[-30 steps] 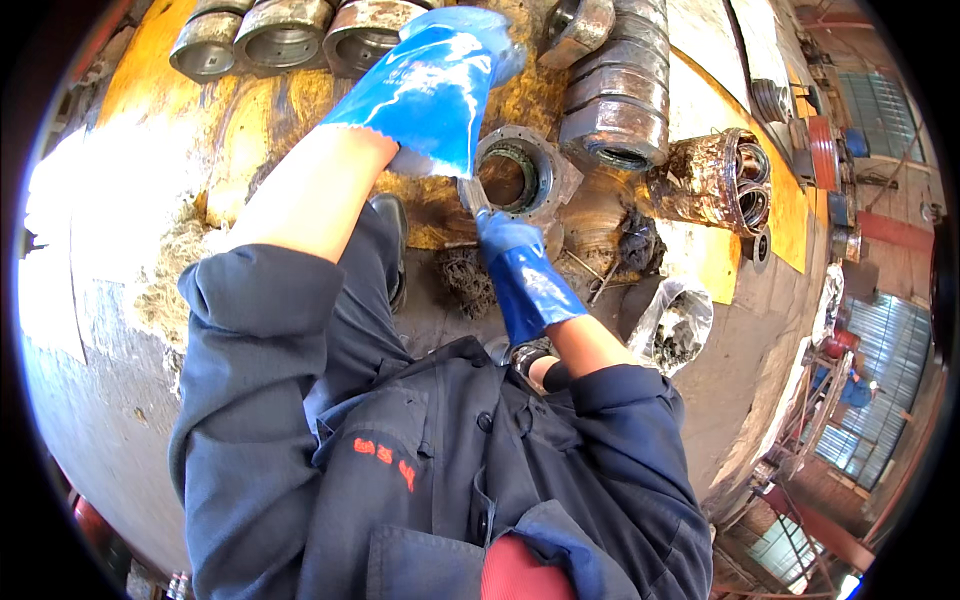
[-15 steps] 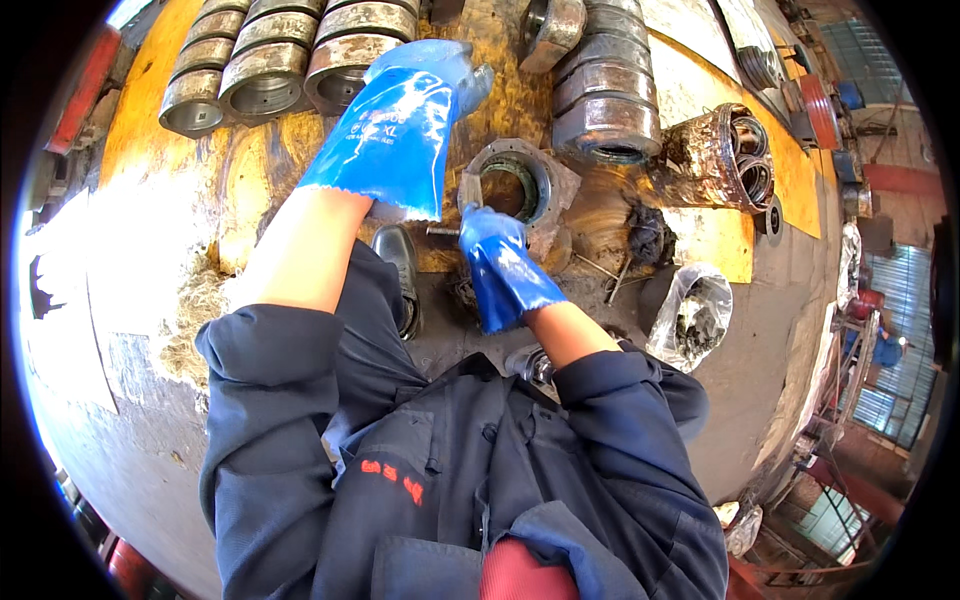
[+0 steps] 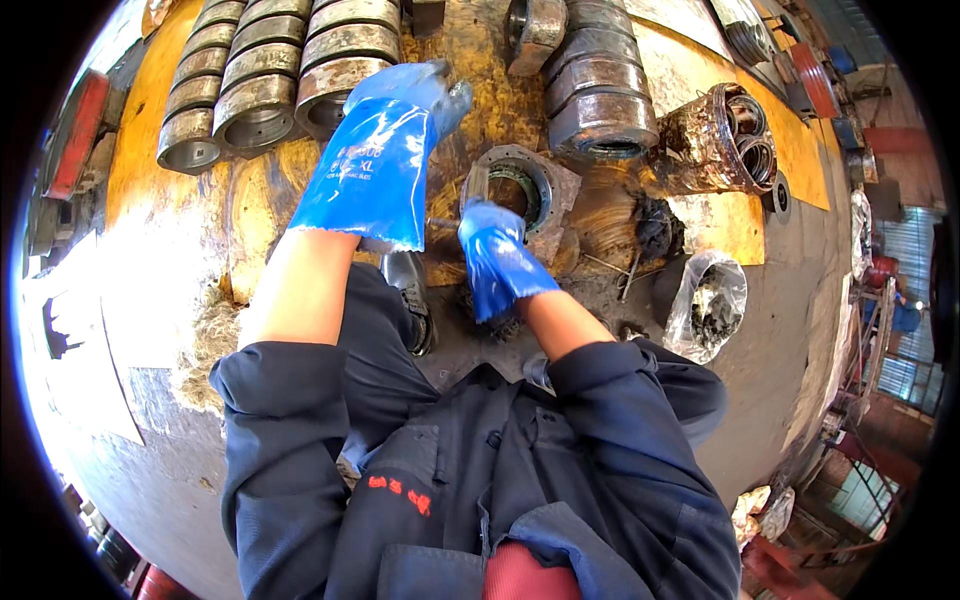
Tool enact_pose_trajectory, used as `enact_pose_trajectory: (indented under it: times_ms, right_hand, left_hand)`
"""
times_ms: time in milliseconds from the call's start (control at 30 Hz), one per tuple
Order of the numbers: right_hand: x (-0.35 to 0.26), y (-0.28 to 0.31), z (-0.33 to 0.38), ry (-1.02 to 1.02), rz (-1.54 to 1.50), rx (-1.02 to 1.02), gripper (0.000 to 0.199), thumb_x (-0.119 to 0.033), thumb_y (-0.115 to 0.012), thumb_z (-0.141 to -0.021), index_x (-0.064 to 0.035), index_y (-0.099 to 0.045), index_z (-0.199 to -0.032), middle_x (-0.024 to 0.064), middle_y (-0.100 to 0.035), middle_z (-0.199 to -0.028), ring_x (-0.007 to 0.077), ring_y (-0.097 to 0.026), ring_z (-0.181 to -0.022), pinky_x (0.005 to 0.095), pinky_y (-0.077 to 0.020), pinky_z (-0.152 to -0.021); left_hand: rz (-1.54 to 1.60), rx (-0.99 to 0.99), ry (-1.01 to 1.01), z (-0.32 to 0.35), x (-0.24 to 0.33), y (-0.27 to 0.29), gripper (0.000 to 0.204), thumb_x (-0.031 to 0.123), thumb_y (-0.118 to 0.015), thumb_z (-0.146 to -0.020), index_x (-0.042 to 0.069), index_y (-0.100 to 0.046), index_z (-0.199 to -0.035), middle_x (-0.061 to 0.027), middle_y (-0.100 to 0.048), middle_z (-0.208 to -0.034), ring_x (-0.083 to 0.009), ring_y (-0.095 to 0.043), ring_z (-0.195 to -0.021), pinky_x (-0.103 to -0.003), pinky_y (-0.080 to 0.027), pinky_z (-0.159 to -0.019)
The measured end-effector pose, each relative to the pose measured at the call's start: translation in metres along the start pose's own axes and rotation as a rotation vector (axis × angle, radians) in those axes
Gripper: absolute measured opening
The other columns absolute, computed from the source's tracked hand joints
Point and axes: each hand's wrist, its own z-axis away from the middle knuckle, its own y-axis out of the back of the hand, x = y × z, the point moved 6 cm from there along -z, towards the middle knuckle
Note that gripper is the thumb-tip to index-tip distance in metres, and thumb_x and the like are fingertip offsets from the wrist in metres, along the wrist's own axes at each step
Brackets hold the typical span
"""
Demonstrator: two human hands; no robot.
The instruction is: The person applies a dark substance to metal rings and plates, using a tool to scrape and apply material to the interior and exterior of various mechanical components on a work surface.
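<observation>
My left hand (image 3: 405, 95), in a long blue rubber glove, is raised in front of the row of metal rings. Its fingers curl to the right; what they close on, if anything, is hidden. My right hand (image 3: 492, 235), in a blue glove too, is closed around a short flat tool (image 3: 478, 183), light brown and brush-like. The tool reaches over the near left rim of a flanged metal ring (image 3: 543, 192) lying on the stained yellow boards. A thin metal rod (image 3: 442, 222) shows just left of the right hand.
Stacked metal rings lie in rows at the far left (image 3: 258, 125) and far centre (image 3: 600, 120). A greasy canister (image 3: 715, 140) lies on the right. Near it are a dark rag (image 3: 655, 228) and a plastic-lined bucket (image 3: 707, 305). Tangled fibre (image 3: 205, 345) lies at left.
My left hand has shifted slightly left and down in the picture. The right hand stays at the flanged ring with the flat tool. The view has tilted a little.
</observation>
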Motion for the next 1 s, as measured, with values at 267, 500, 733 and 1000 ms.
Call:
enact_pose_trajectory:
  times_ms: [267, 500, 733, 1000]
  right_hand:
    - [0.015, 0.031, -0.016, 0.059, -0.130, 0.015, 0.033, -0.022, -0.063, -0.087, -0.0046, -0.068, -0.115, 0.0147, -0.070, -0.112, 0.0321, -0.070, -0.095, 0.0483, -0.0562, -0.077]
    - [0.025, 0.005, -0.025, -0.064, -0.138, -0.002, 0.032, -0.021, -0.053, -0.092, -0.0050, -0.067, -0.116, 0.0167, -0.068, -0.116, 0.0336, -0.067, -0.104, 0.0501, -0.0546, -0.081]
    - [0.004, 0.017, -0.001, -0.009, -0.141, 0.075, 0.037, -0.020, -0.048, -0.094, -0.0026, -0.058, -0.125, 0.0188, -0.066, -0.118, 0.0336, -0.066, -0.108, 0.0485, -0.0540, -0.085]
    - [0.034, 0.029, -0.030, -0.011, -0.186, 0.128, 0.028, -0.021, -0.054, -0.091, -0.0013, -0.068, -0.106, 0.0184, -0.071, -0.100, 0.0372, -0.069, -0.094, 0.0463, -0.0555, -0.078]
  left_hand:
    - [0.030, -0.019, 0.041, 0.000, -0.003, -0.001, 0.057, 0.051, -0.044, -0.095, 0.010, -0.057, -0.133, -0.0206, -0.061, -0.126, -0.0335, -0.056, -0.120, -0.042, -0.043, -0.104]
    - [0.049, -0.033, 0.009, -0.002, 0.008, -0.004, 0.059, 0.052, -0.043, -0.094, 0.010, -0.056, -0.134, -0.0217, -0.062, -0.124, -0.0353, -0.057, -0.118, -0.043, -0.044, -0.103]
    - [0.022, 0.051, -0.019, -0.006, 0.006, -0.010, 0.054, 0.049, -0.045, -0.094, 0.011, -0.059, -0.130, -0.0201, -0.064, -0.120, -0.0352, -0.059, -0.115, -0.043, -0.044, -0.102]
    - [0.017, 0.005, 0.003, -0.005, 0.007, -0.007, 0.054, 0.049, -0.046, -0.094, 0.012, -0.060, -0.130, -0.0196, -0.065, -0.118, -0.0346, -0.060, -0.114, -0.042, -0.045, -0.101]
